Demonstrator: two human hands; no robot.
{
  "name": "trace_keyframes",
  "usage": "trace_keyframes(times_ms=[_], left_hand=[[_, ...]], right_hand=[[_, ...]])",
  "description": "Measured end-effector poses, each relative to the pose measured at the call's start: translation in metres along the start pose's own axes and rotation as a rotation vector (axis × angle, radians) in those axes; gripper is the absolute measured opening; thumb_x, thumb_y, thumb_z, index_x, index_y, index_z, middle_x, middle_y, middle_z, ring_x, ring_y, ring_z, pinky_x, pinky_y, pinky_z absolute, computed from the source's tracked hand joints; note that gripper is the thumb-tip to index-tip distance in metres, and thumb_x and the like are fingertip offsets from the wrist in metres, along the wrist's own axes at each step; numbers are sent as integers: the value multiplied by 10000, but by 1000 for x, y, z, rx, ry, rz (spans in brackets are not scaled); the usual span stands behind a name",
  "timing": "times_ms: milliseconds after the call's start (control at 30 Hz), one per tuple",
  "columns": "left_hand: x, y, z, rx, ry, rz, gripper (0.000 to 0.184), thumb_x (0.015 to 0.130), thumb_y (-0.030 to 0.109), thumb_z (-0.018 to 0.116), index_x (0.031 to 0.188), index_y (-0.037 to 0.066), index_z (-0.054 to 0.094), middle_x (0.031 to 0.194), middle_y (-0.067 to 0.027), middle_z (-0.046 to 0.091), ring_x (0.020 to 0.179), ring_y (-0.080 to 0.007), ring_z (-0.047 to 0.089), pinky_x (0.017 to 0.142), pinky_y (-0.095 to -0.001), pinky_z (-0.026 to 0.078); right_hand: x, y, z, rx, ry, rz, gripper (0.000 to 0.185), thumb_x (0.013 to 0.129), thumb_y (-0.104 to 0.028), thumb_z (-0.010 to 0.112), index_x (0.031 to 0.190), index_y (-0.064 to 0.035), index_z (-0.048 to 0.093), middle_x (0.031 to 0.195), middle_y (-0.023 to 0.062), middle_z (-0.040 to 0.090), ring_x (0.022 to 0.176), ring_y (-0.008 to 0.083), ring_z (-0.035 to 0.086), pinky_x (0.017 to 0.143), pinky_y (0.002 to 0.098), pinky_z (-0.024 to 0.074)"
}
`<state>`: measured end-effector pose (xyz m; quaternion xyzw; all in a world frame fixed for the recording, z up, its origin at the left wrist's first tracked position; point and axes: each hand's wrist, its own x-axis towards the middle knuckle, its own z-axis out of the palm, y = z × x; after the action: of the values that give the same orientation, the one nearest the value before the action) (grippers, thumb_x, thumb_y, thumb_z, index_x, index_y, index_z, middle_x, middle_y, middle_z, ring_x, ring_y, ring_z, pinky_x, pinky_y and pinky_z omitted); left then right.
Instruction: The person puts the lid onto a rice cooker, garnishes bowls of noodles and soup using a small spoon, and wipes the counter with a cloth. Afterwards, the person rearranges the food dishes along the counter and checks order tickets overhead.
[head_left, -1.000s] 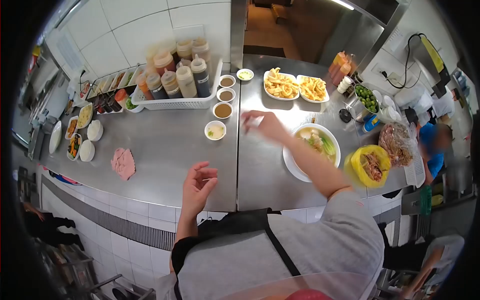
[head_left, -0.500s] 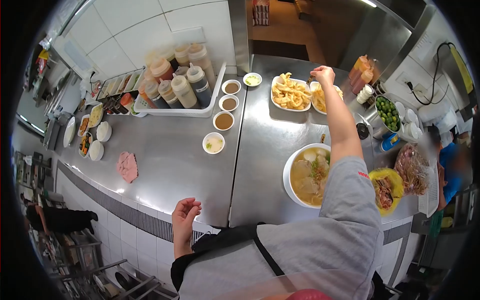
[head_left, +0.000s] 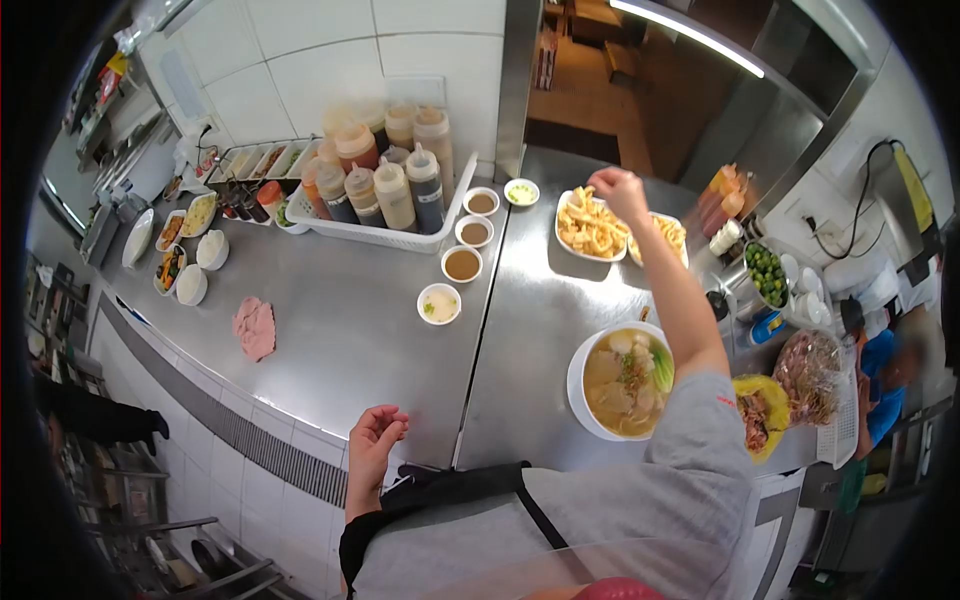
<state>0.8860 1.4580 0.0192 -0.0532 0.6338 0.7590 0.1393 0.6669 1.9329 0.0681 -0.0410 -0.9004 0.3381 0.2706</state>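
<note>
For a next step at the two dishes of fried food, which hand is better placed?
Right, most likely: the right hand hovers by the fried food, its arm stretched across the counter. The left hand hangs well back, close to the torso.

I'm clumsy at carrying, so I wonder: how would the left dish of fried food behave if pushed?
The dish would probably slide, standing on smooth metal counter. The fried pieces, heaped loosely, might tumble off if jolted.
</note>
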Motion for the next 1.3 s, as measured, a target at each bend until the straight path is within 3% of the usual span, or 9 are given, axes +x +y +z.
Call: trace_keyframes(times_ms=[33,100,233,400,500,633,867,1100,1300], left_hand=[[1,0,-2,0,-15,4,218,783,11,543,999,1,513,876,-73,580,783,-121,547,701,-239,442],[2,1,-6,-44,-33,45,212,781,11,545,991,0,516,875,-74,581,780,-117,545,699,-237,443],[0,4,-24,-62,-109,88,218,780,25,556,995,3,520,881,-66,585,787,-104,540,704,-230,439],[-7,6,-68,-68,-105,99,236,788,64,572,1012,10,523,890,-48,587,798,-92,538,713,-219,432],[-11,11,-102,-39,-183,119,250,801,119,580,1021,13,525,890,-37,585,791,-80,532,702,-208,426],[-25,24,-170,20,-212,153,236,805,88,568,1025,20,518,893,-47,583,812,-97,543,707,-231,437],[-69,48,-313,151,83,200,266,784,103,586,1031,31,519,846,-33,565,752,-79,510,687,-216,426],[-72,35,-403,98,382,213,421,753,66,601,1134,51,423,968,-74,518,795,-112,502,688,-240,427],[-34,38,-431,64,310,182,503,729,13,604,1177,46,379,985,-92,514,817,-117,502,718,-240,421]], right_hand=[[-11,-25,1,-18,-24,-113,145,730,-172,625,784,-39,643,715,106,631,643,188,605,622,289,471],[-26,-63,5,39,-216,-21,138,729,-158,617,783,-33,640,703,103,625,618,199,597,604,296,468],[-56,-135,11,-28,-300,-295,155,741,-156,600,808,-20,632,690,134,611,591,218,585,578,306,464],[-92,-227,41,32,-410,-336,178,746,-162,605,834,-9,630,708,113,607,594,185,568,572,283,458],[-117,-265,100,208,-422,-262,155,738,-120,629,851,-15,631,708,95,607,587,151,563,553,251,452],[-159,-332,196,365,-537,-384,144,741,-109,625,841,-5,626,738,88,606,608,153,576,553,247,454],[-211,-446,330,515,-664,-376,279,740,-146,623,982,-14,574,865,111,590,805,185,580,664,265,471],[-188,-454,445,586,-515,-210,488,684,-217,671,1091,-2,510,909,144,576,849,213,572,724,312,460],[-136,-441,506,251,-565,-116,595,690,-230,661,1196,-39,415,969,140,574,829,216,568,723,313,464]])
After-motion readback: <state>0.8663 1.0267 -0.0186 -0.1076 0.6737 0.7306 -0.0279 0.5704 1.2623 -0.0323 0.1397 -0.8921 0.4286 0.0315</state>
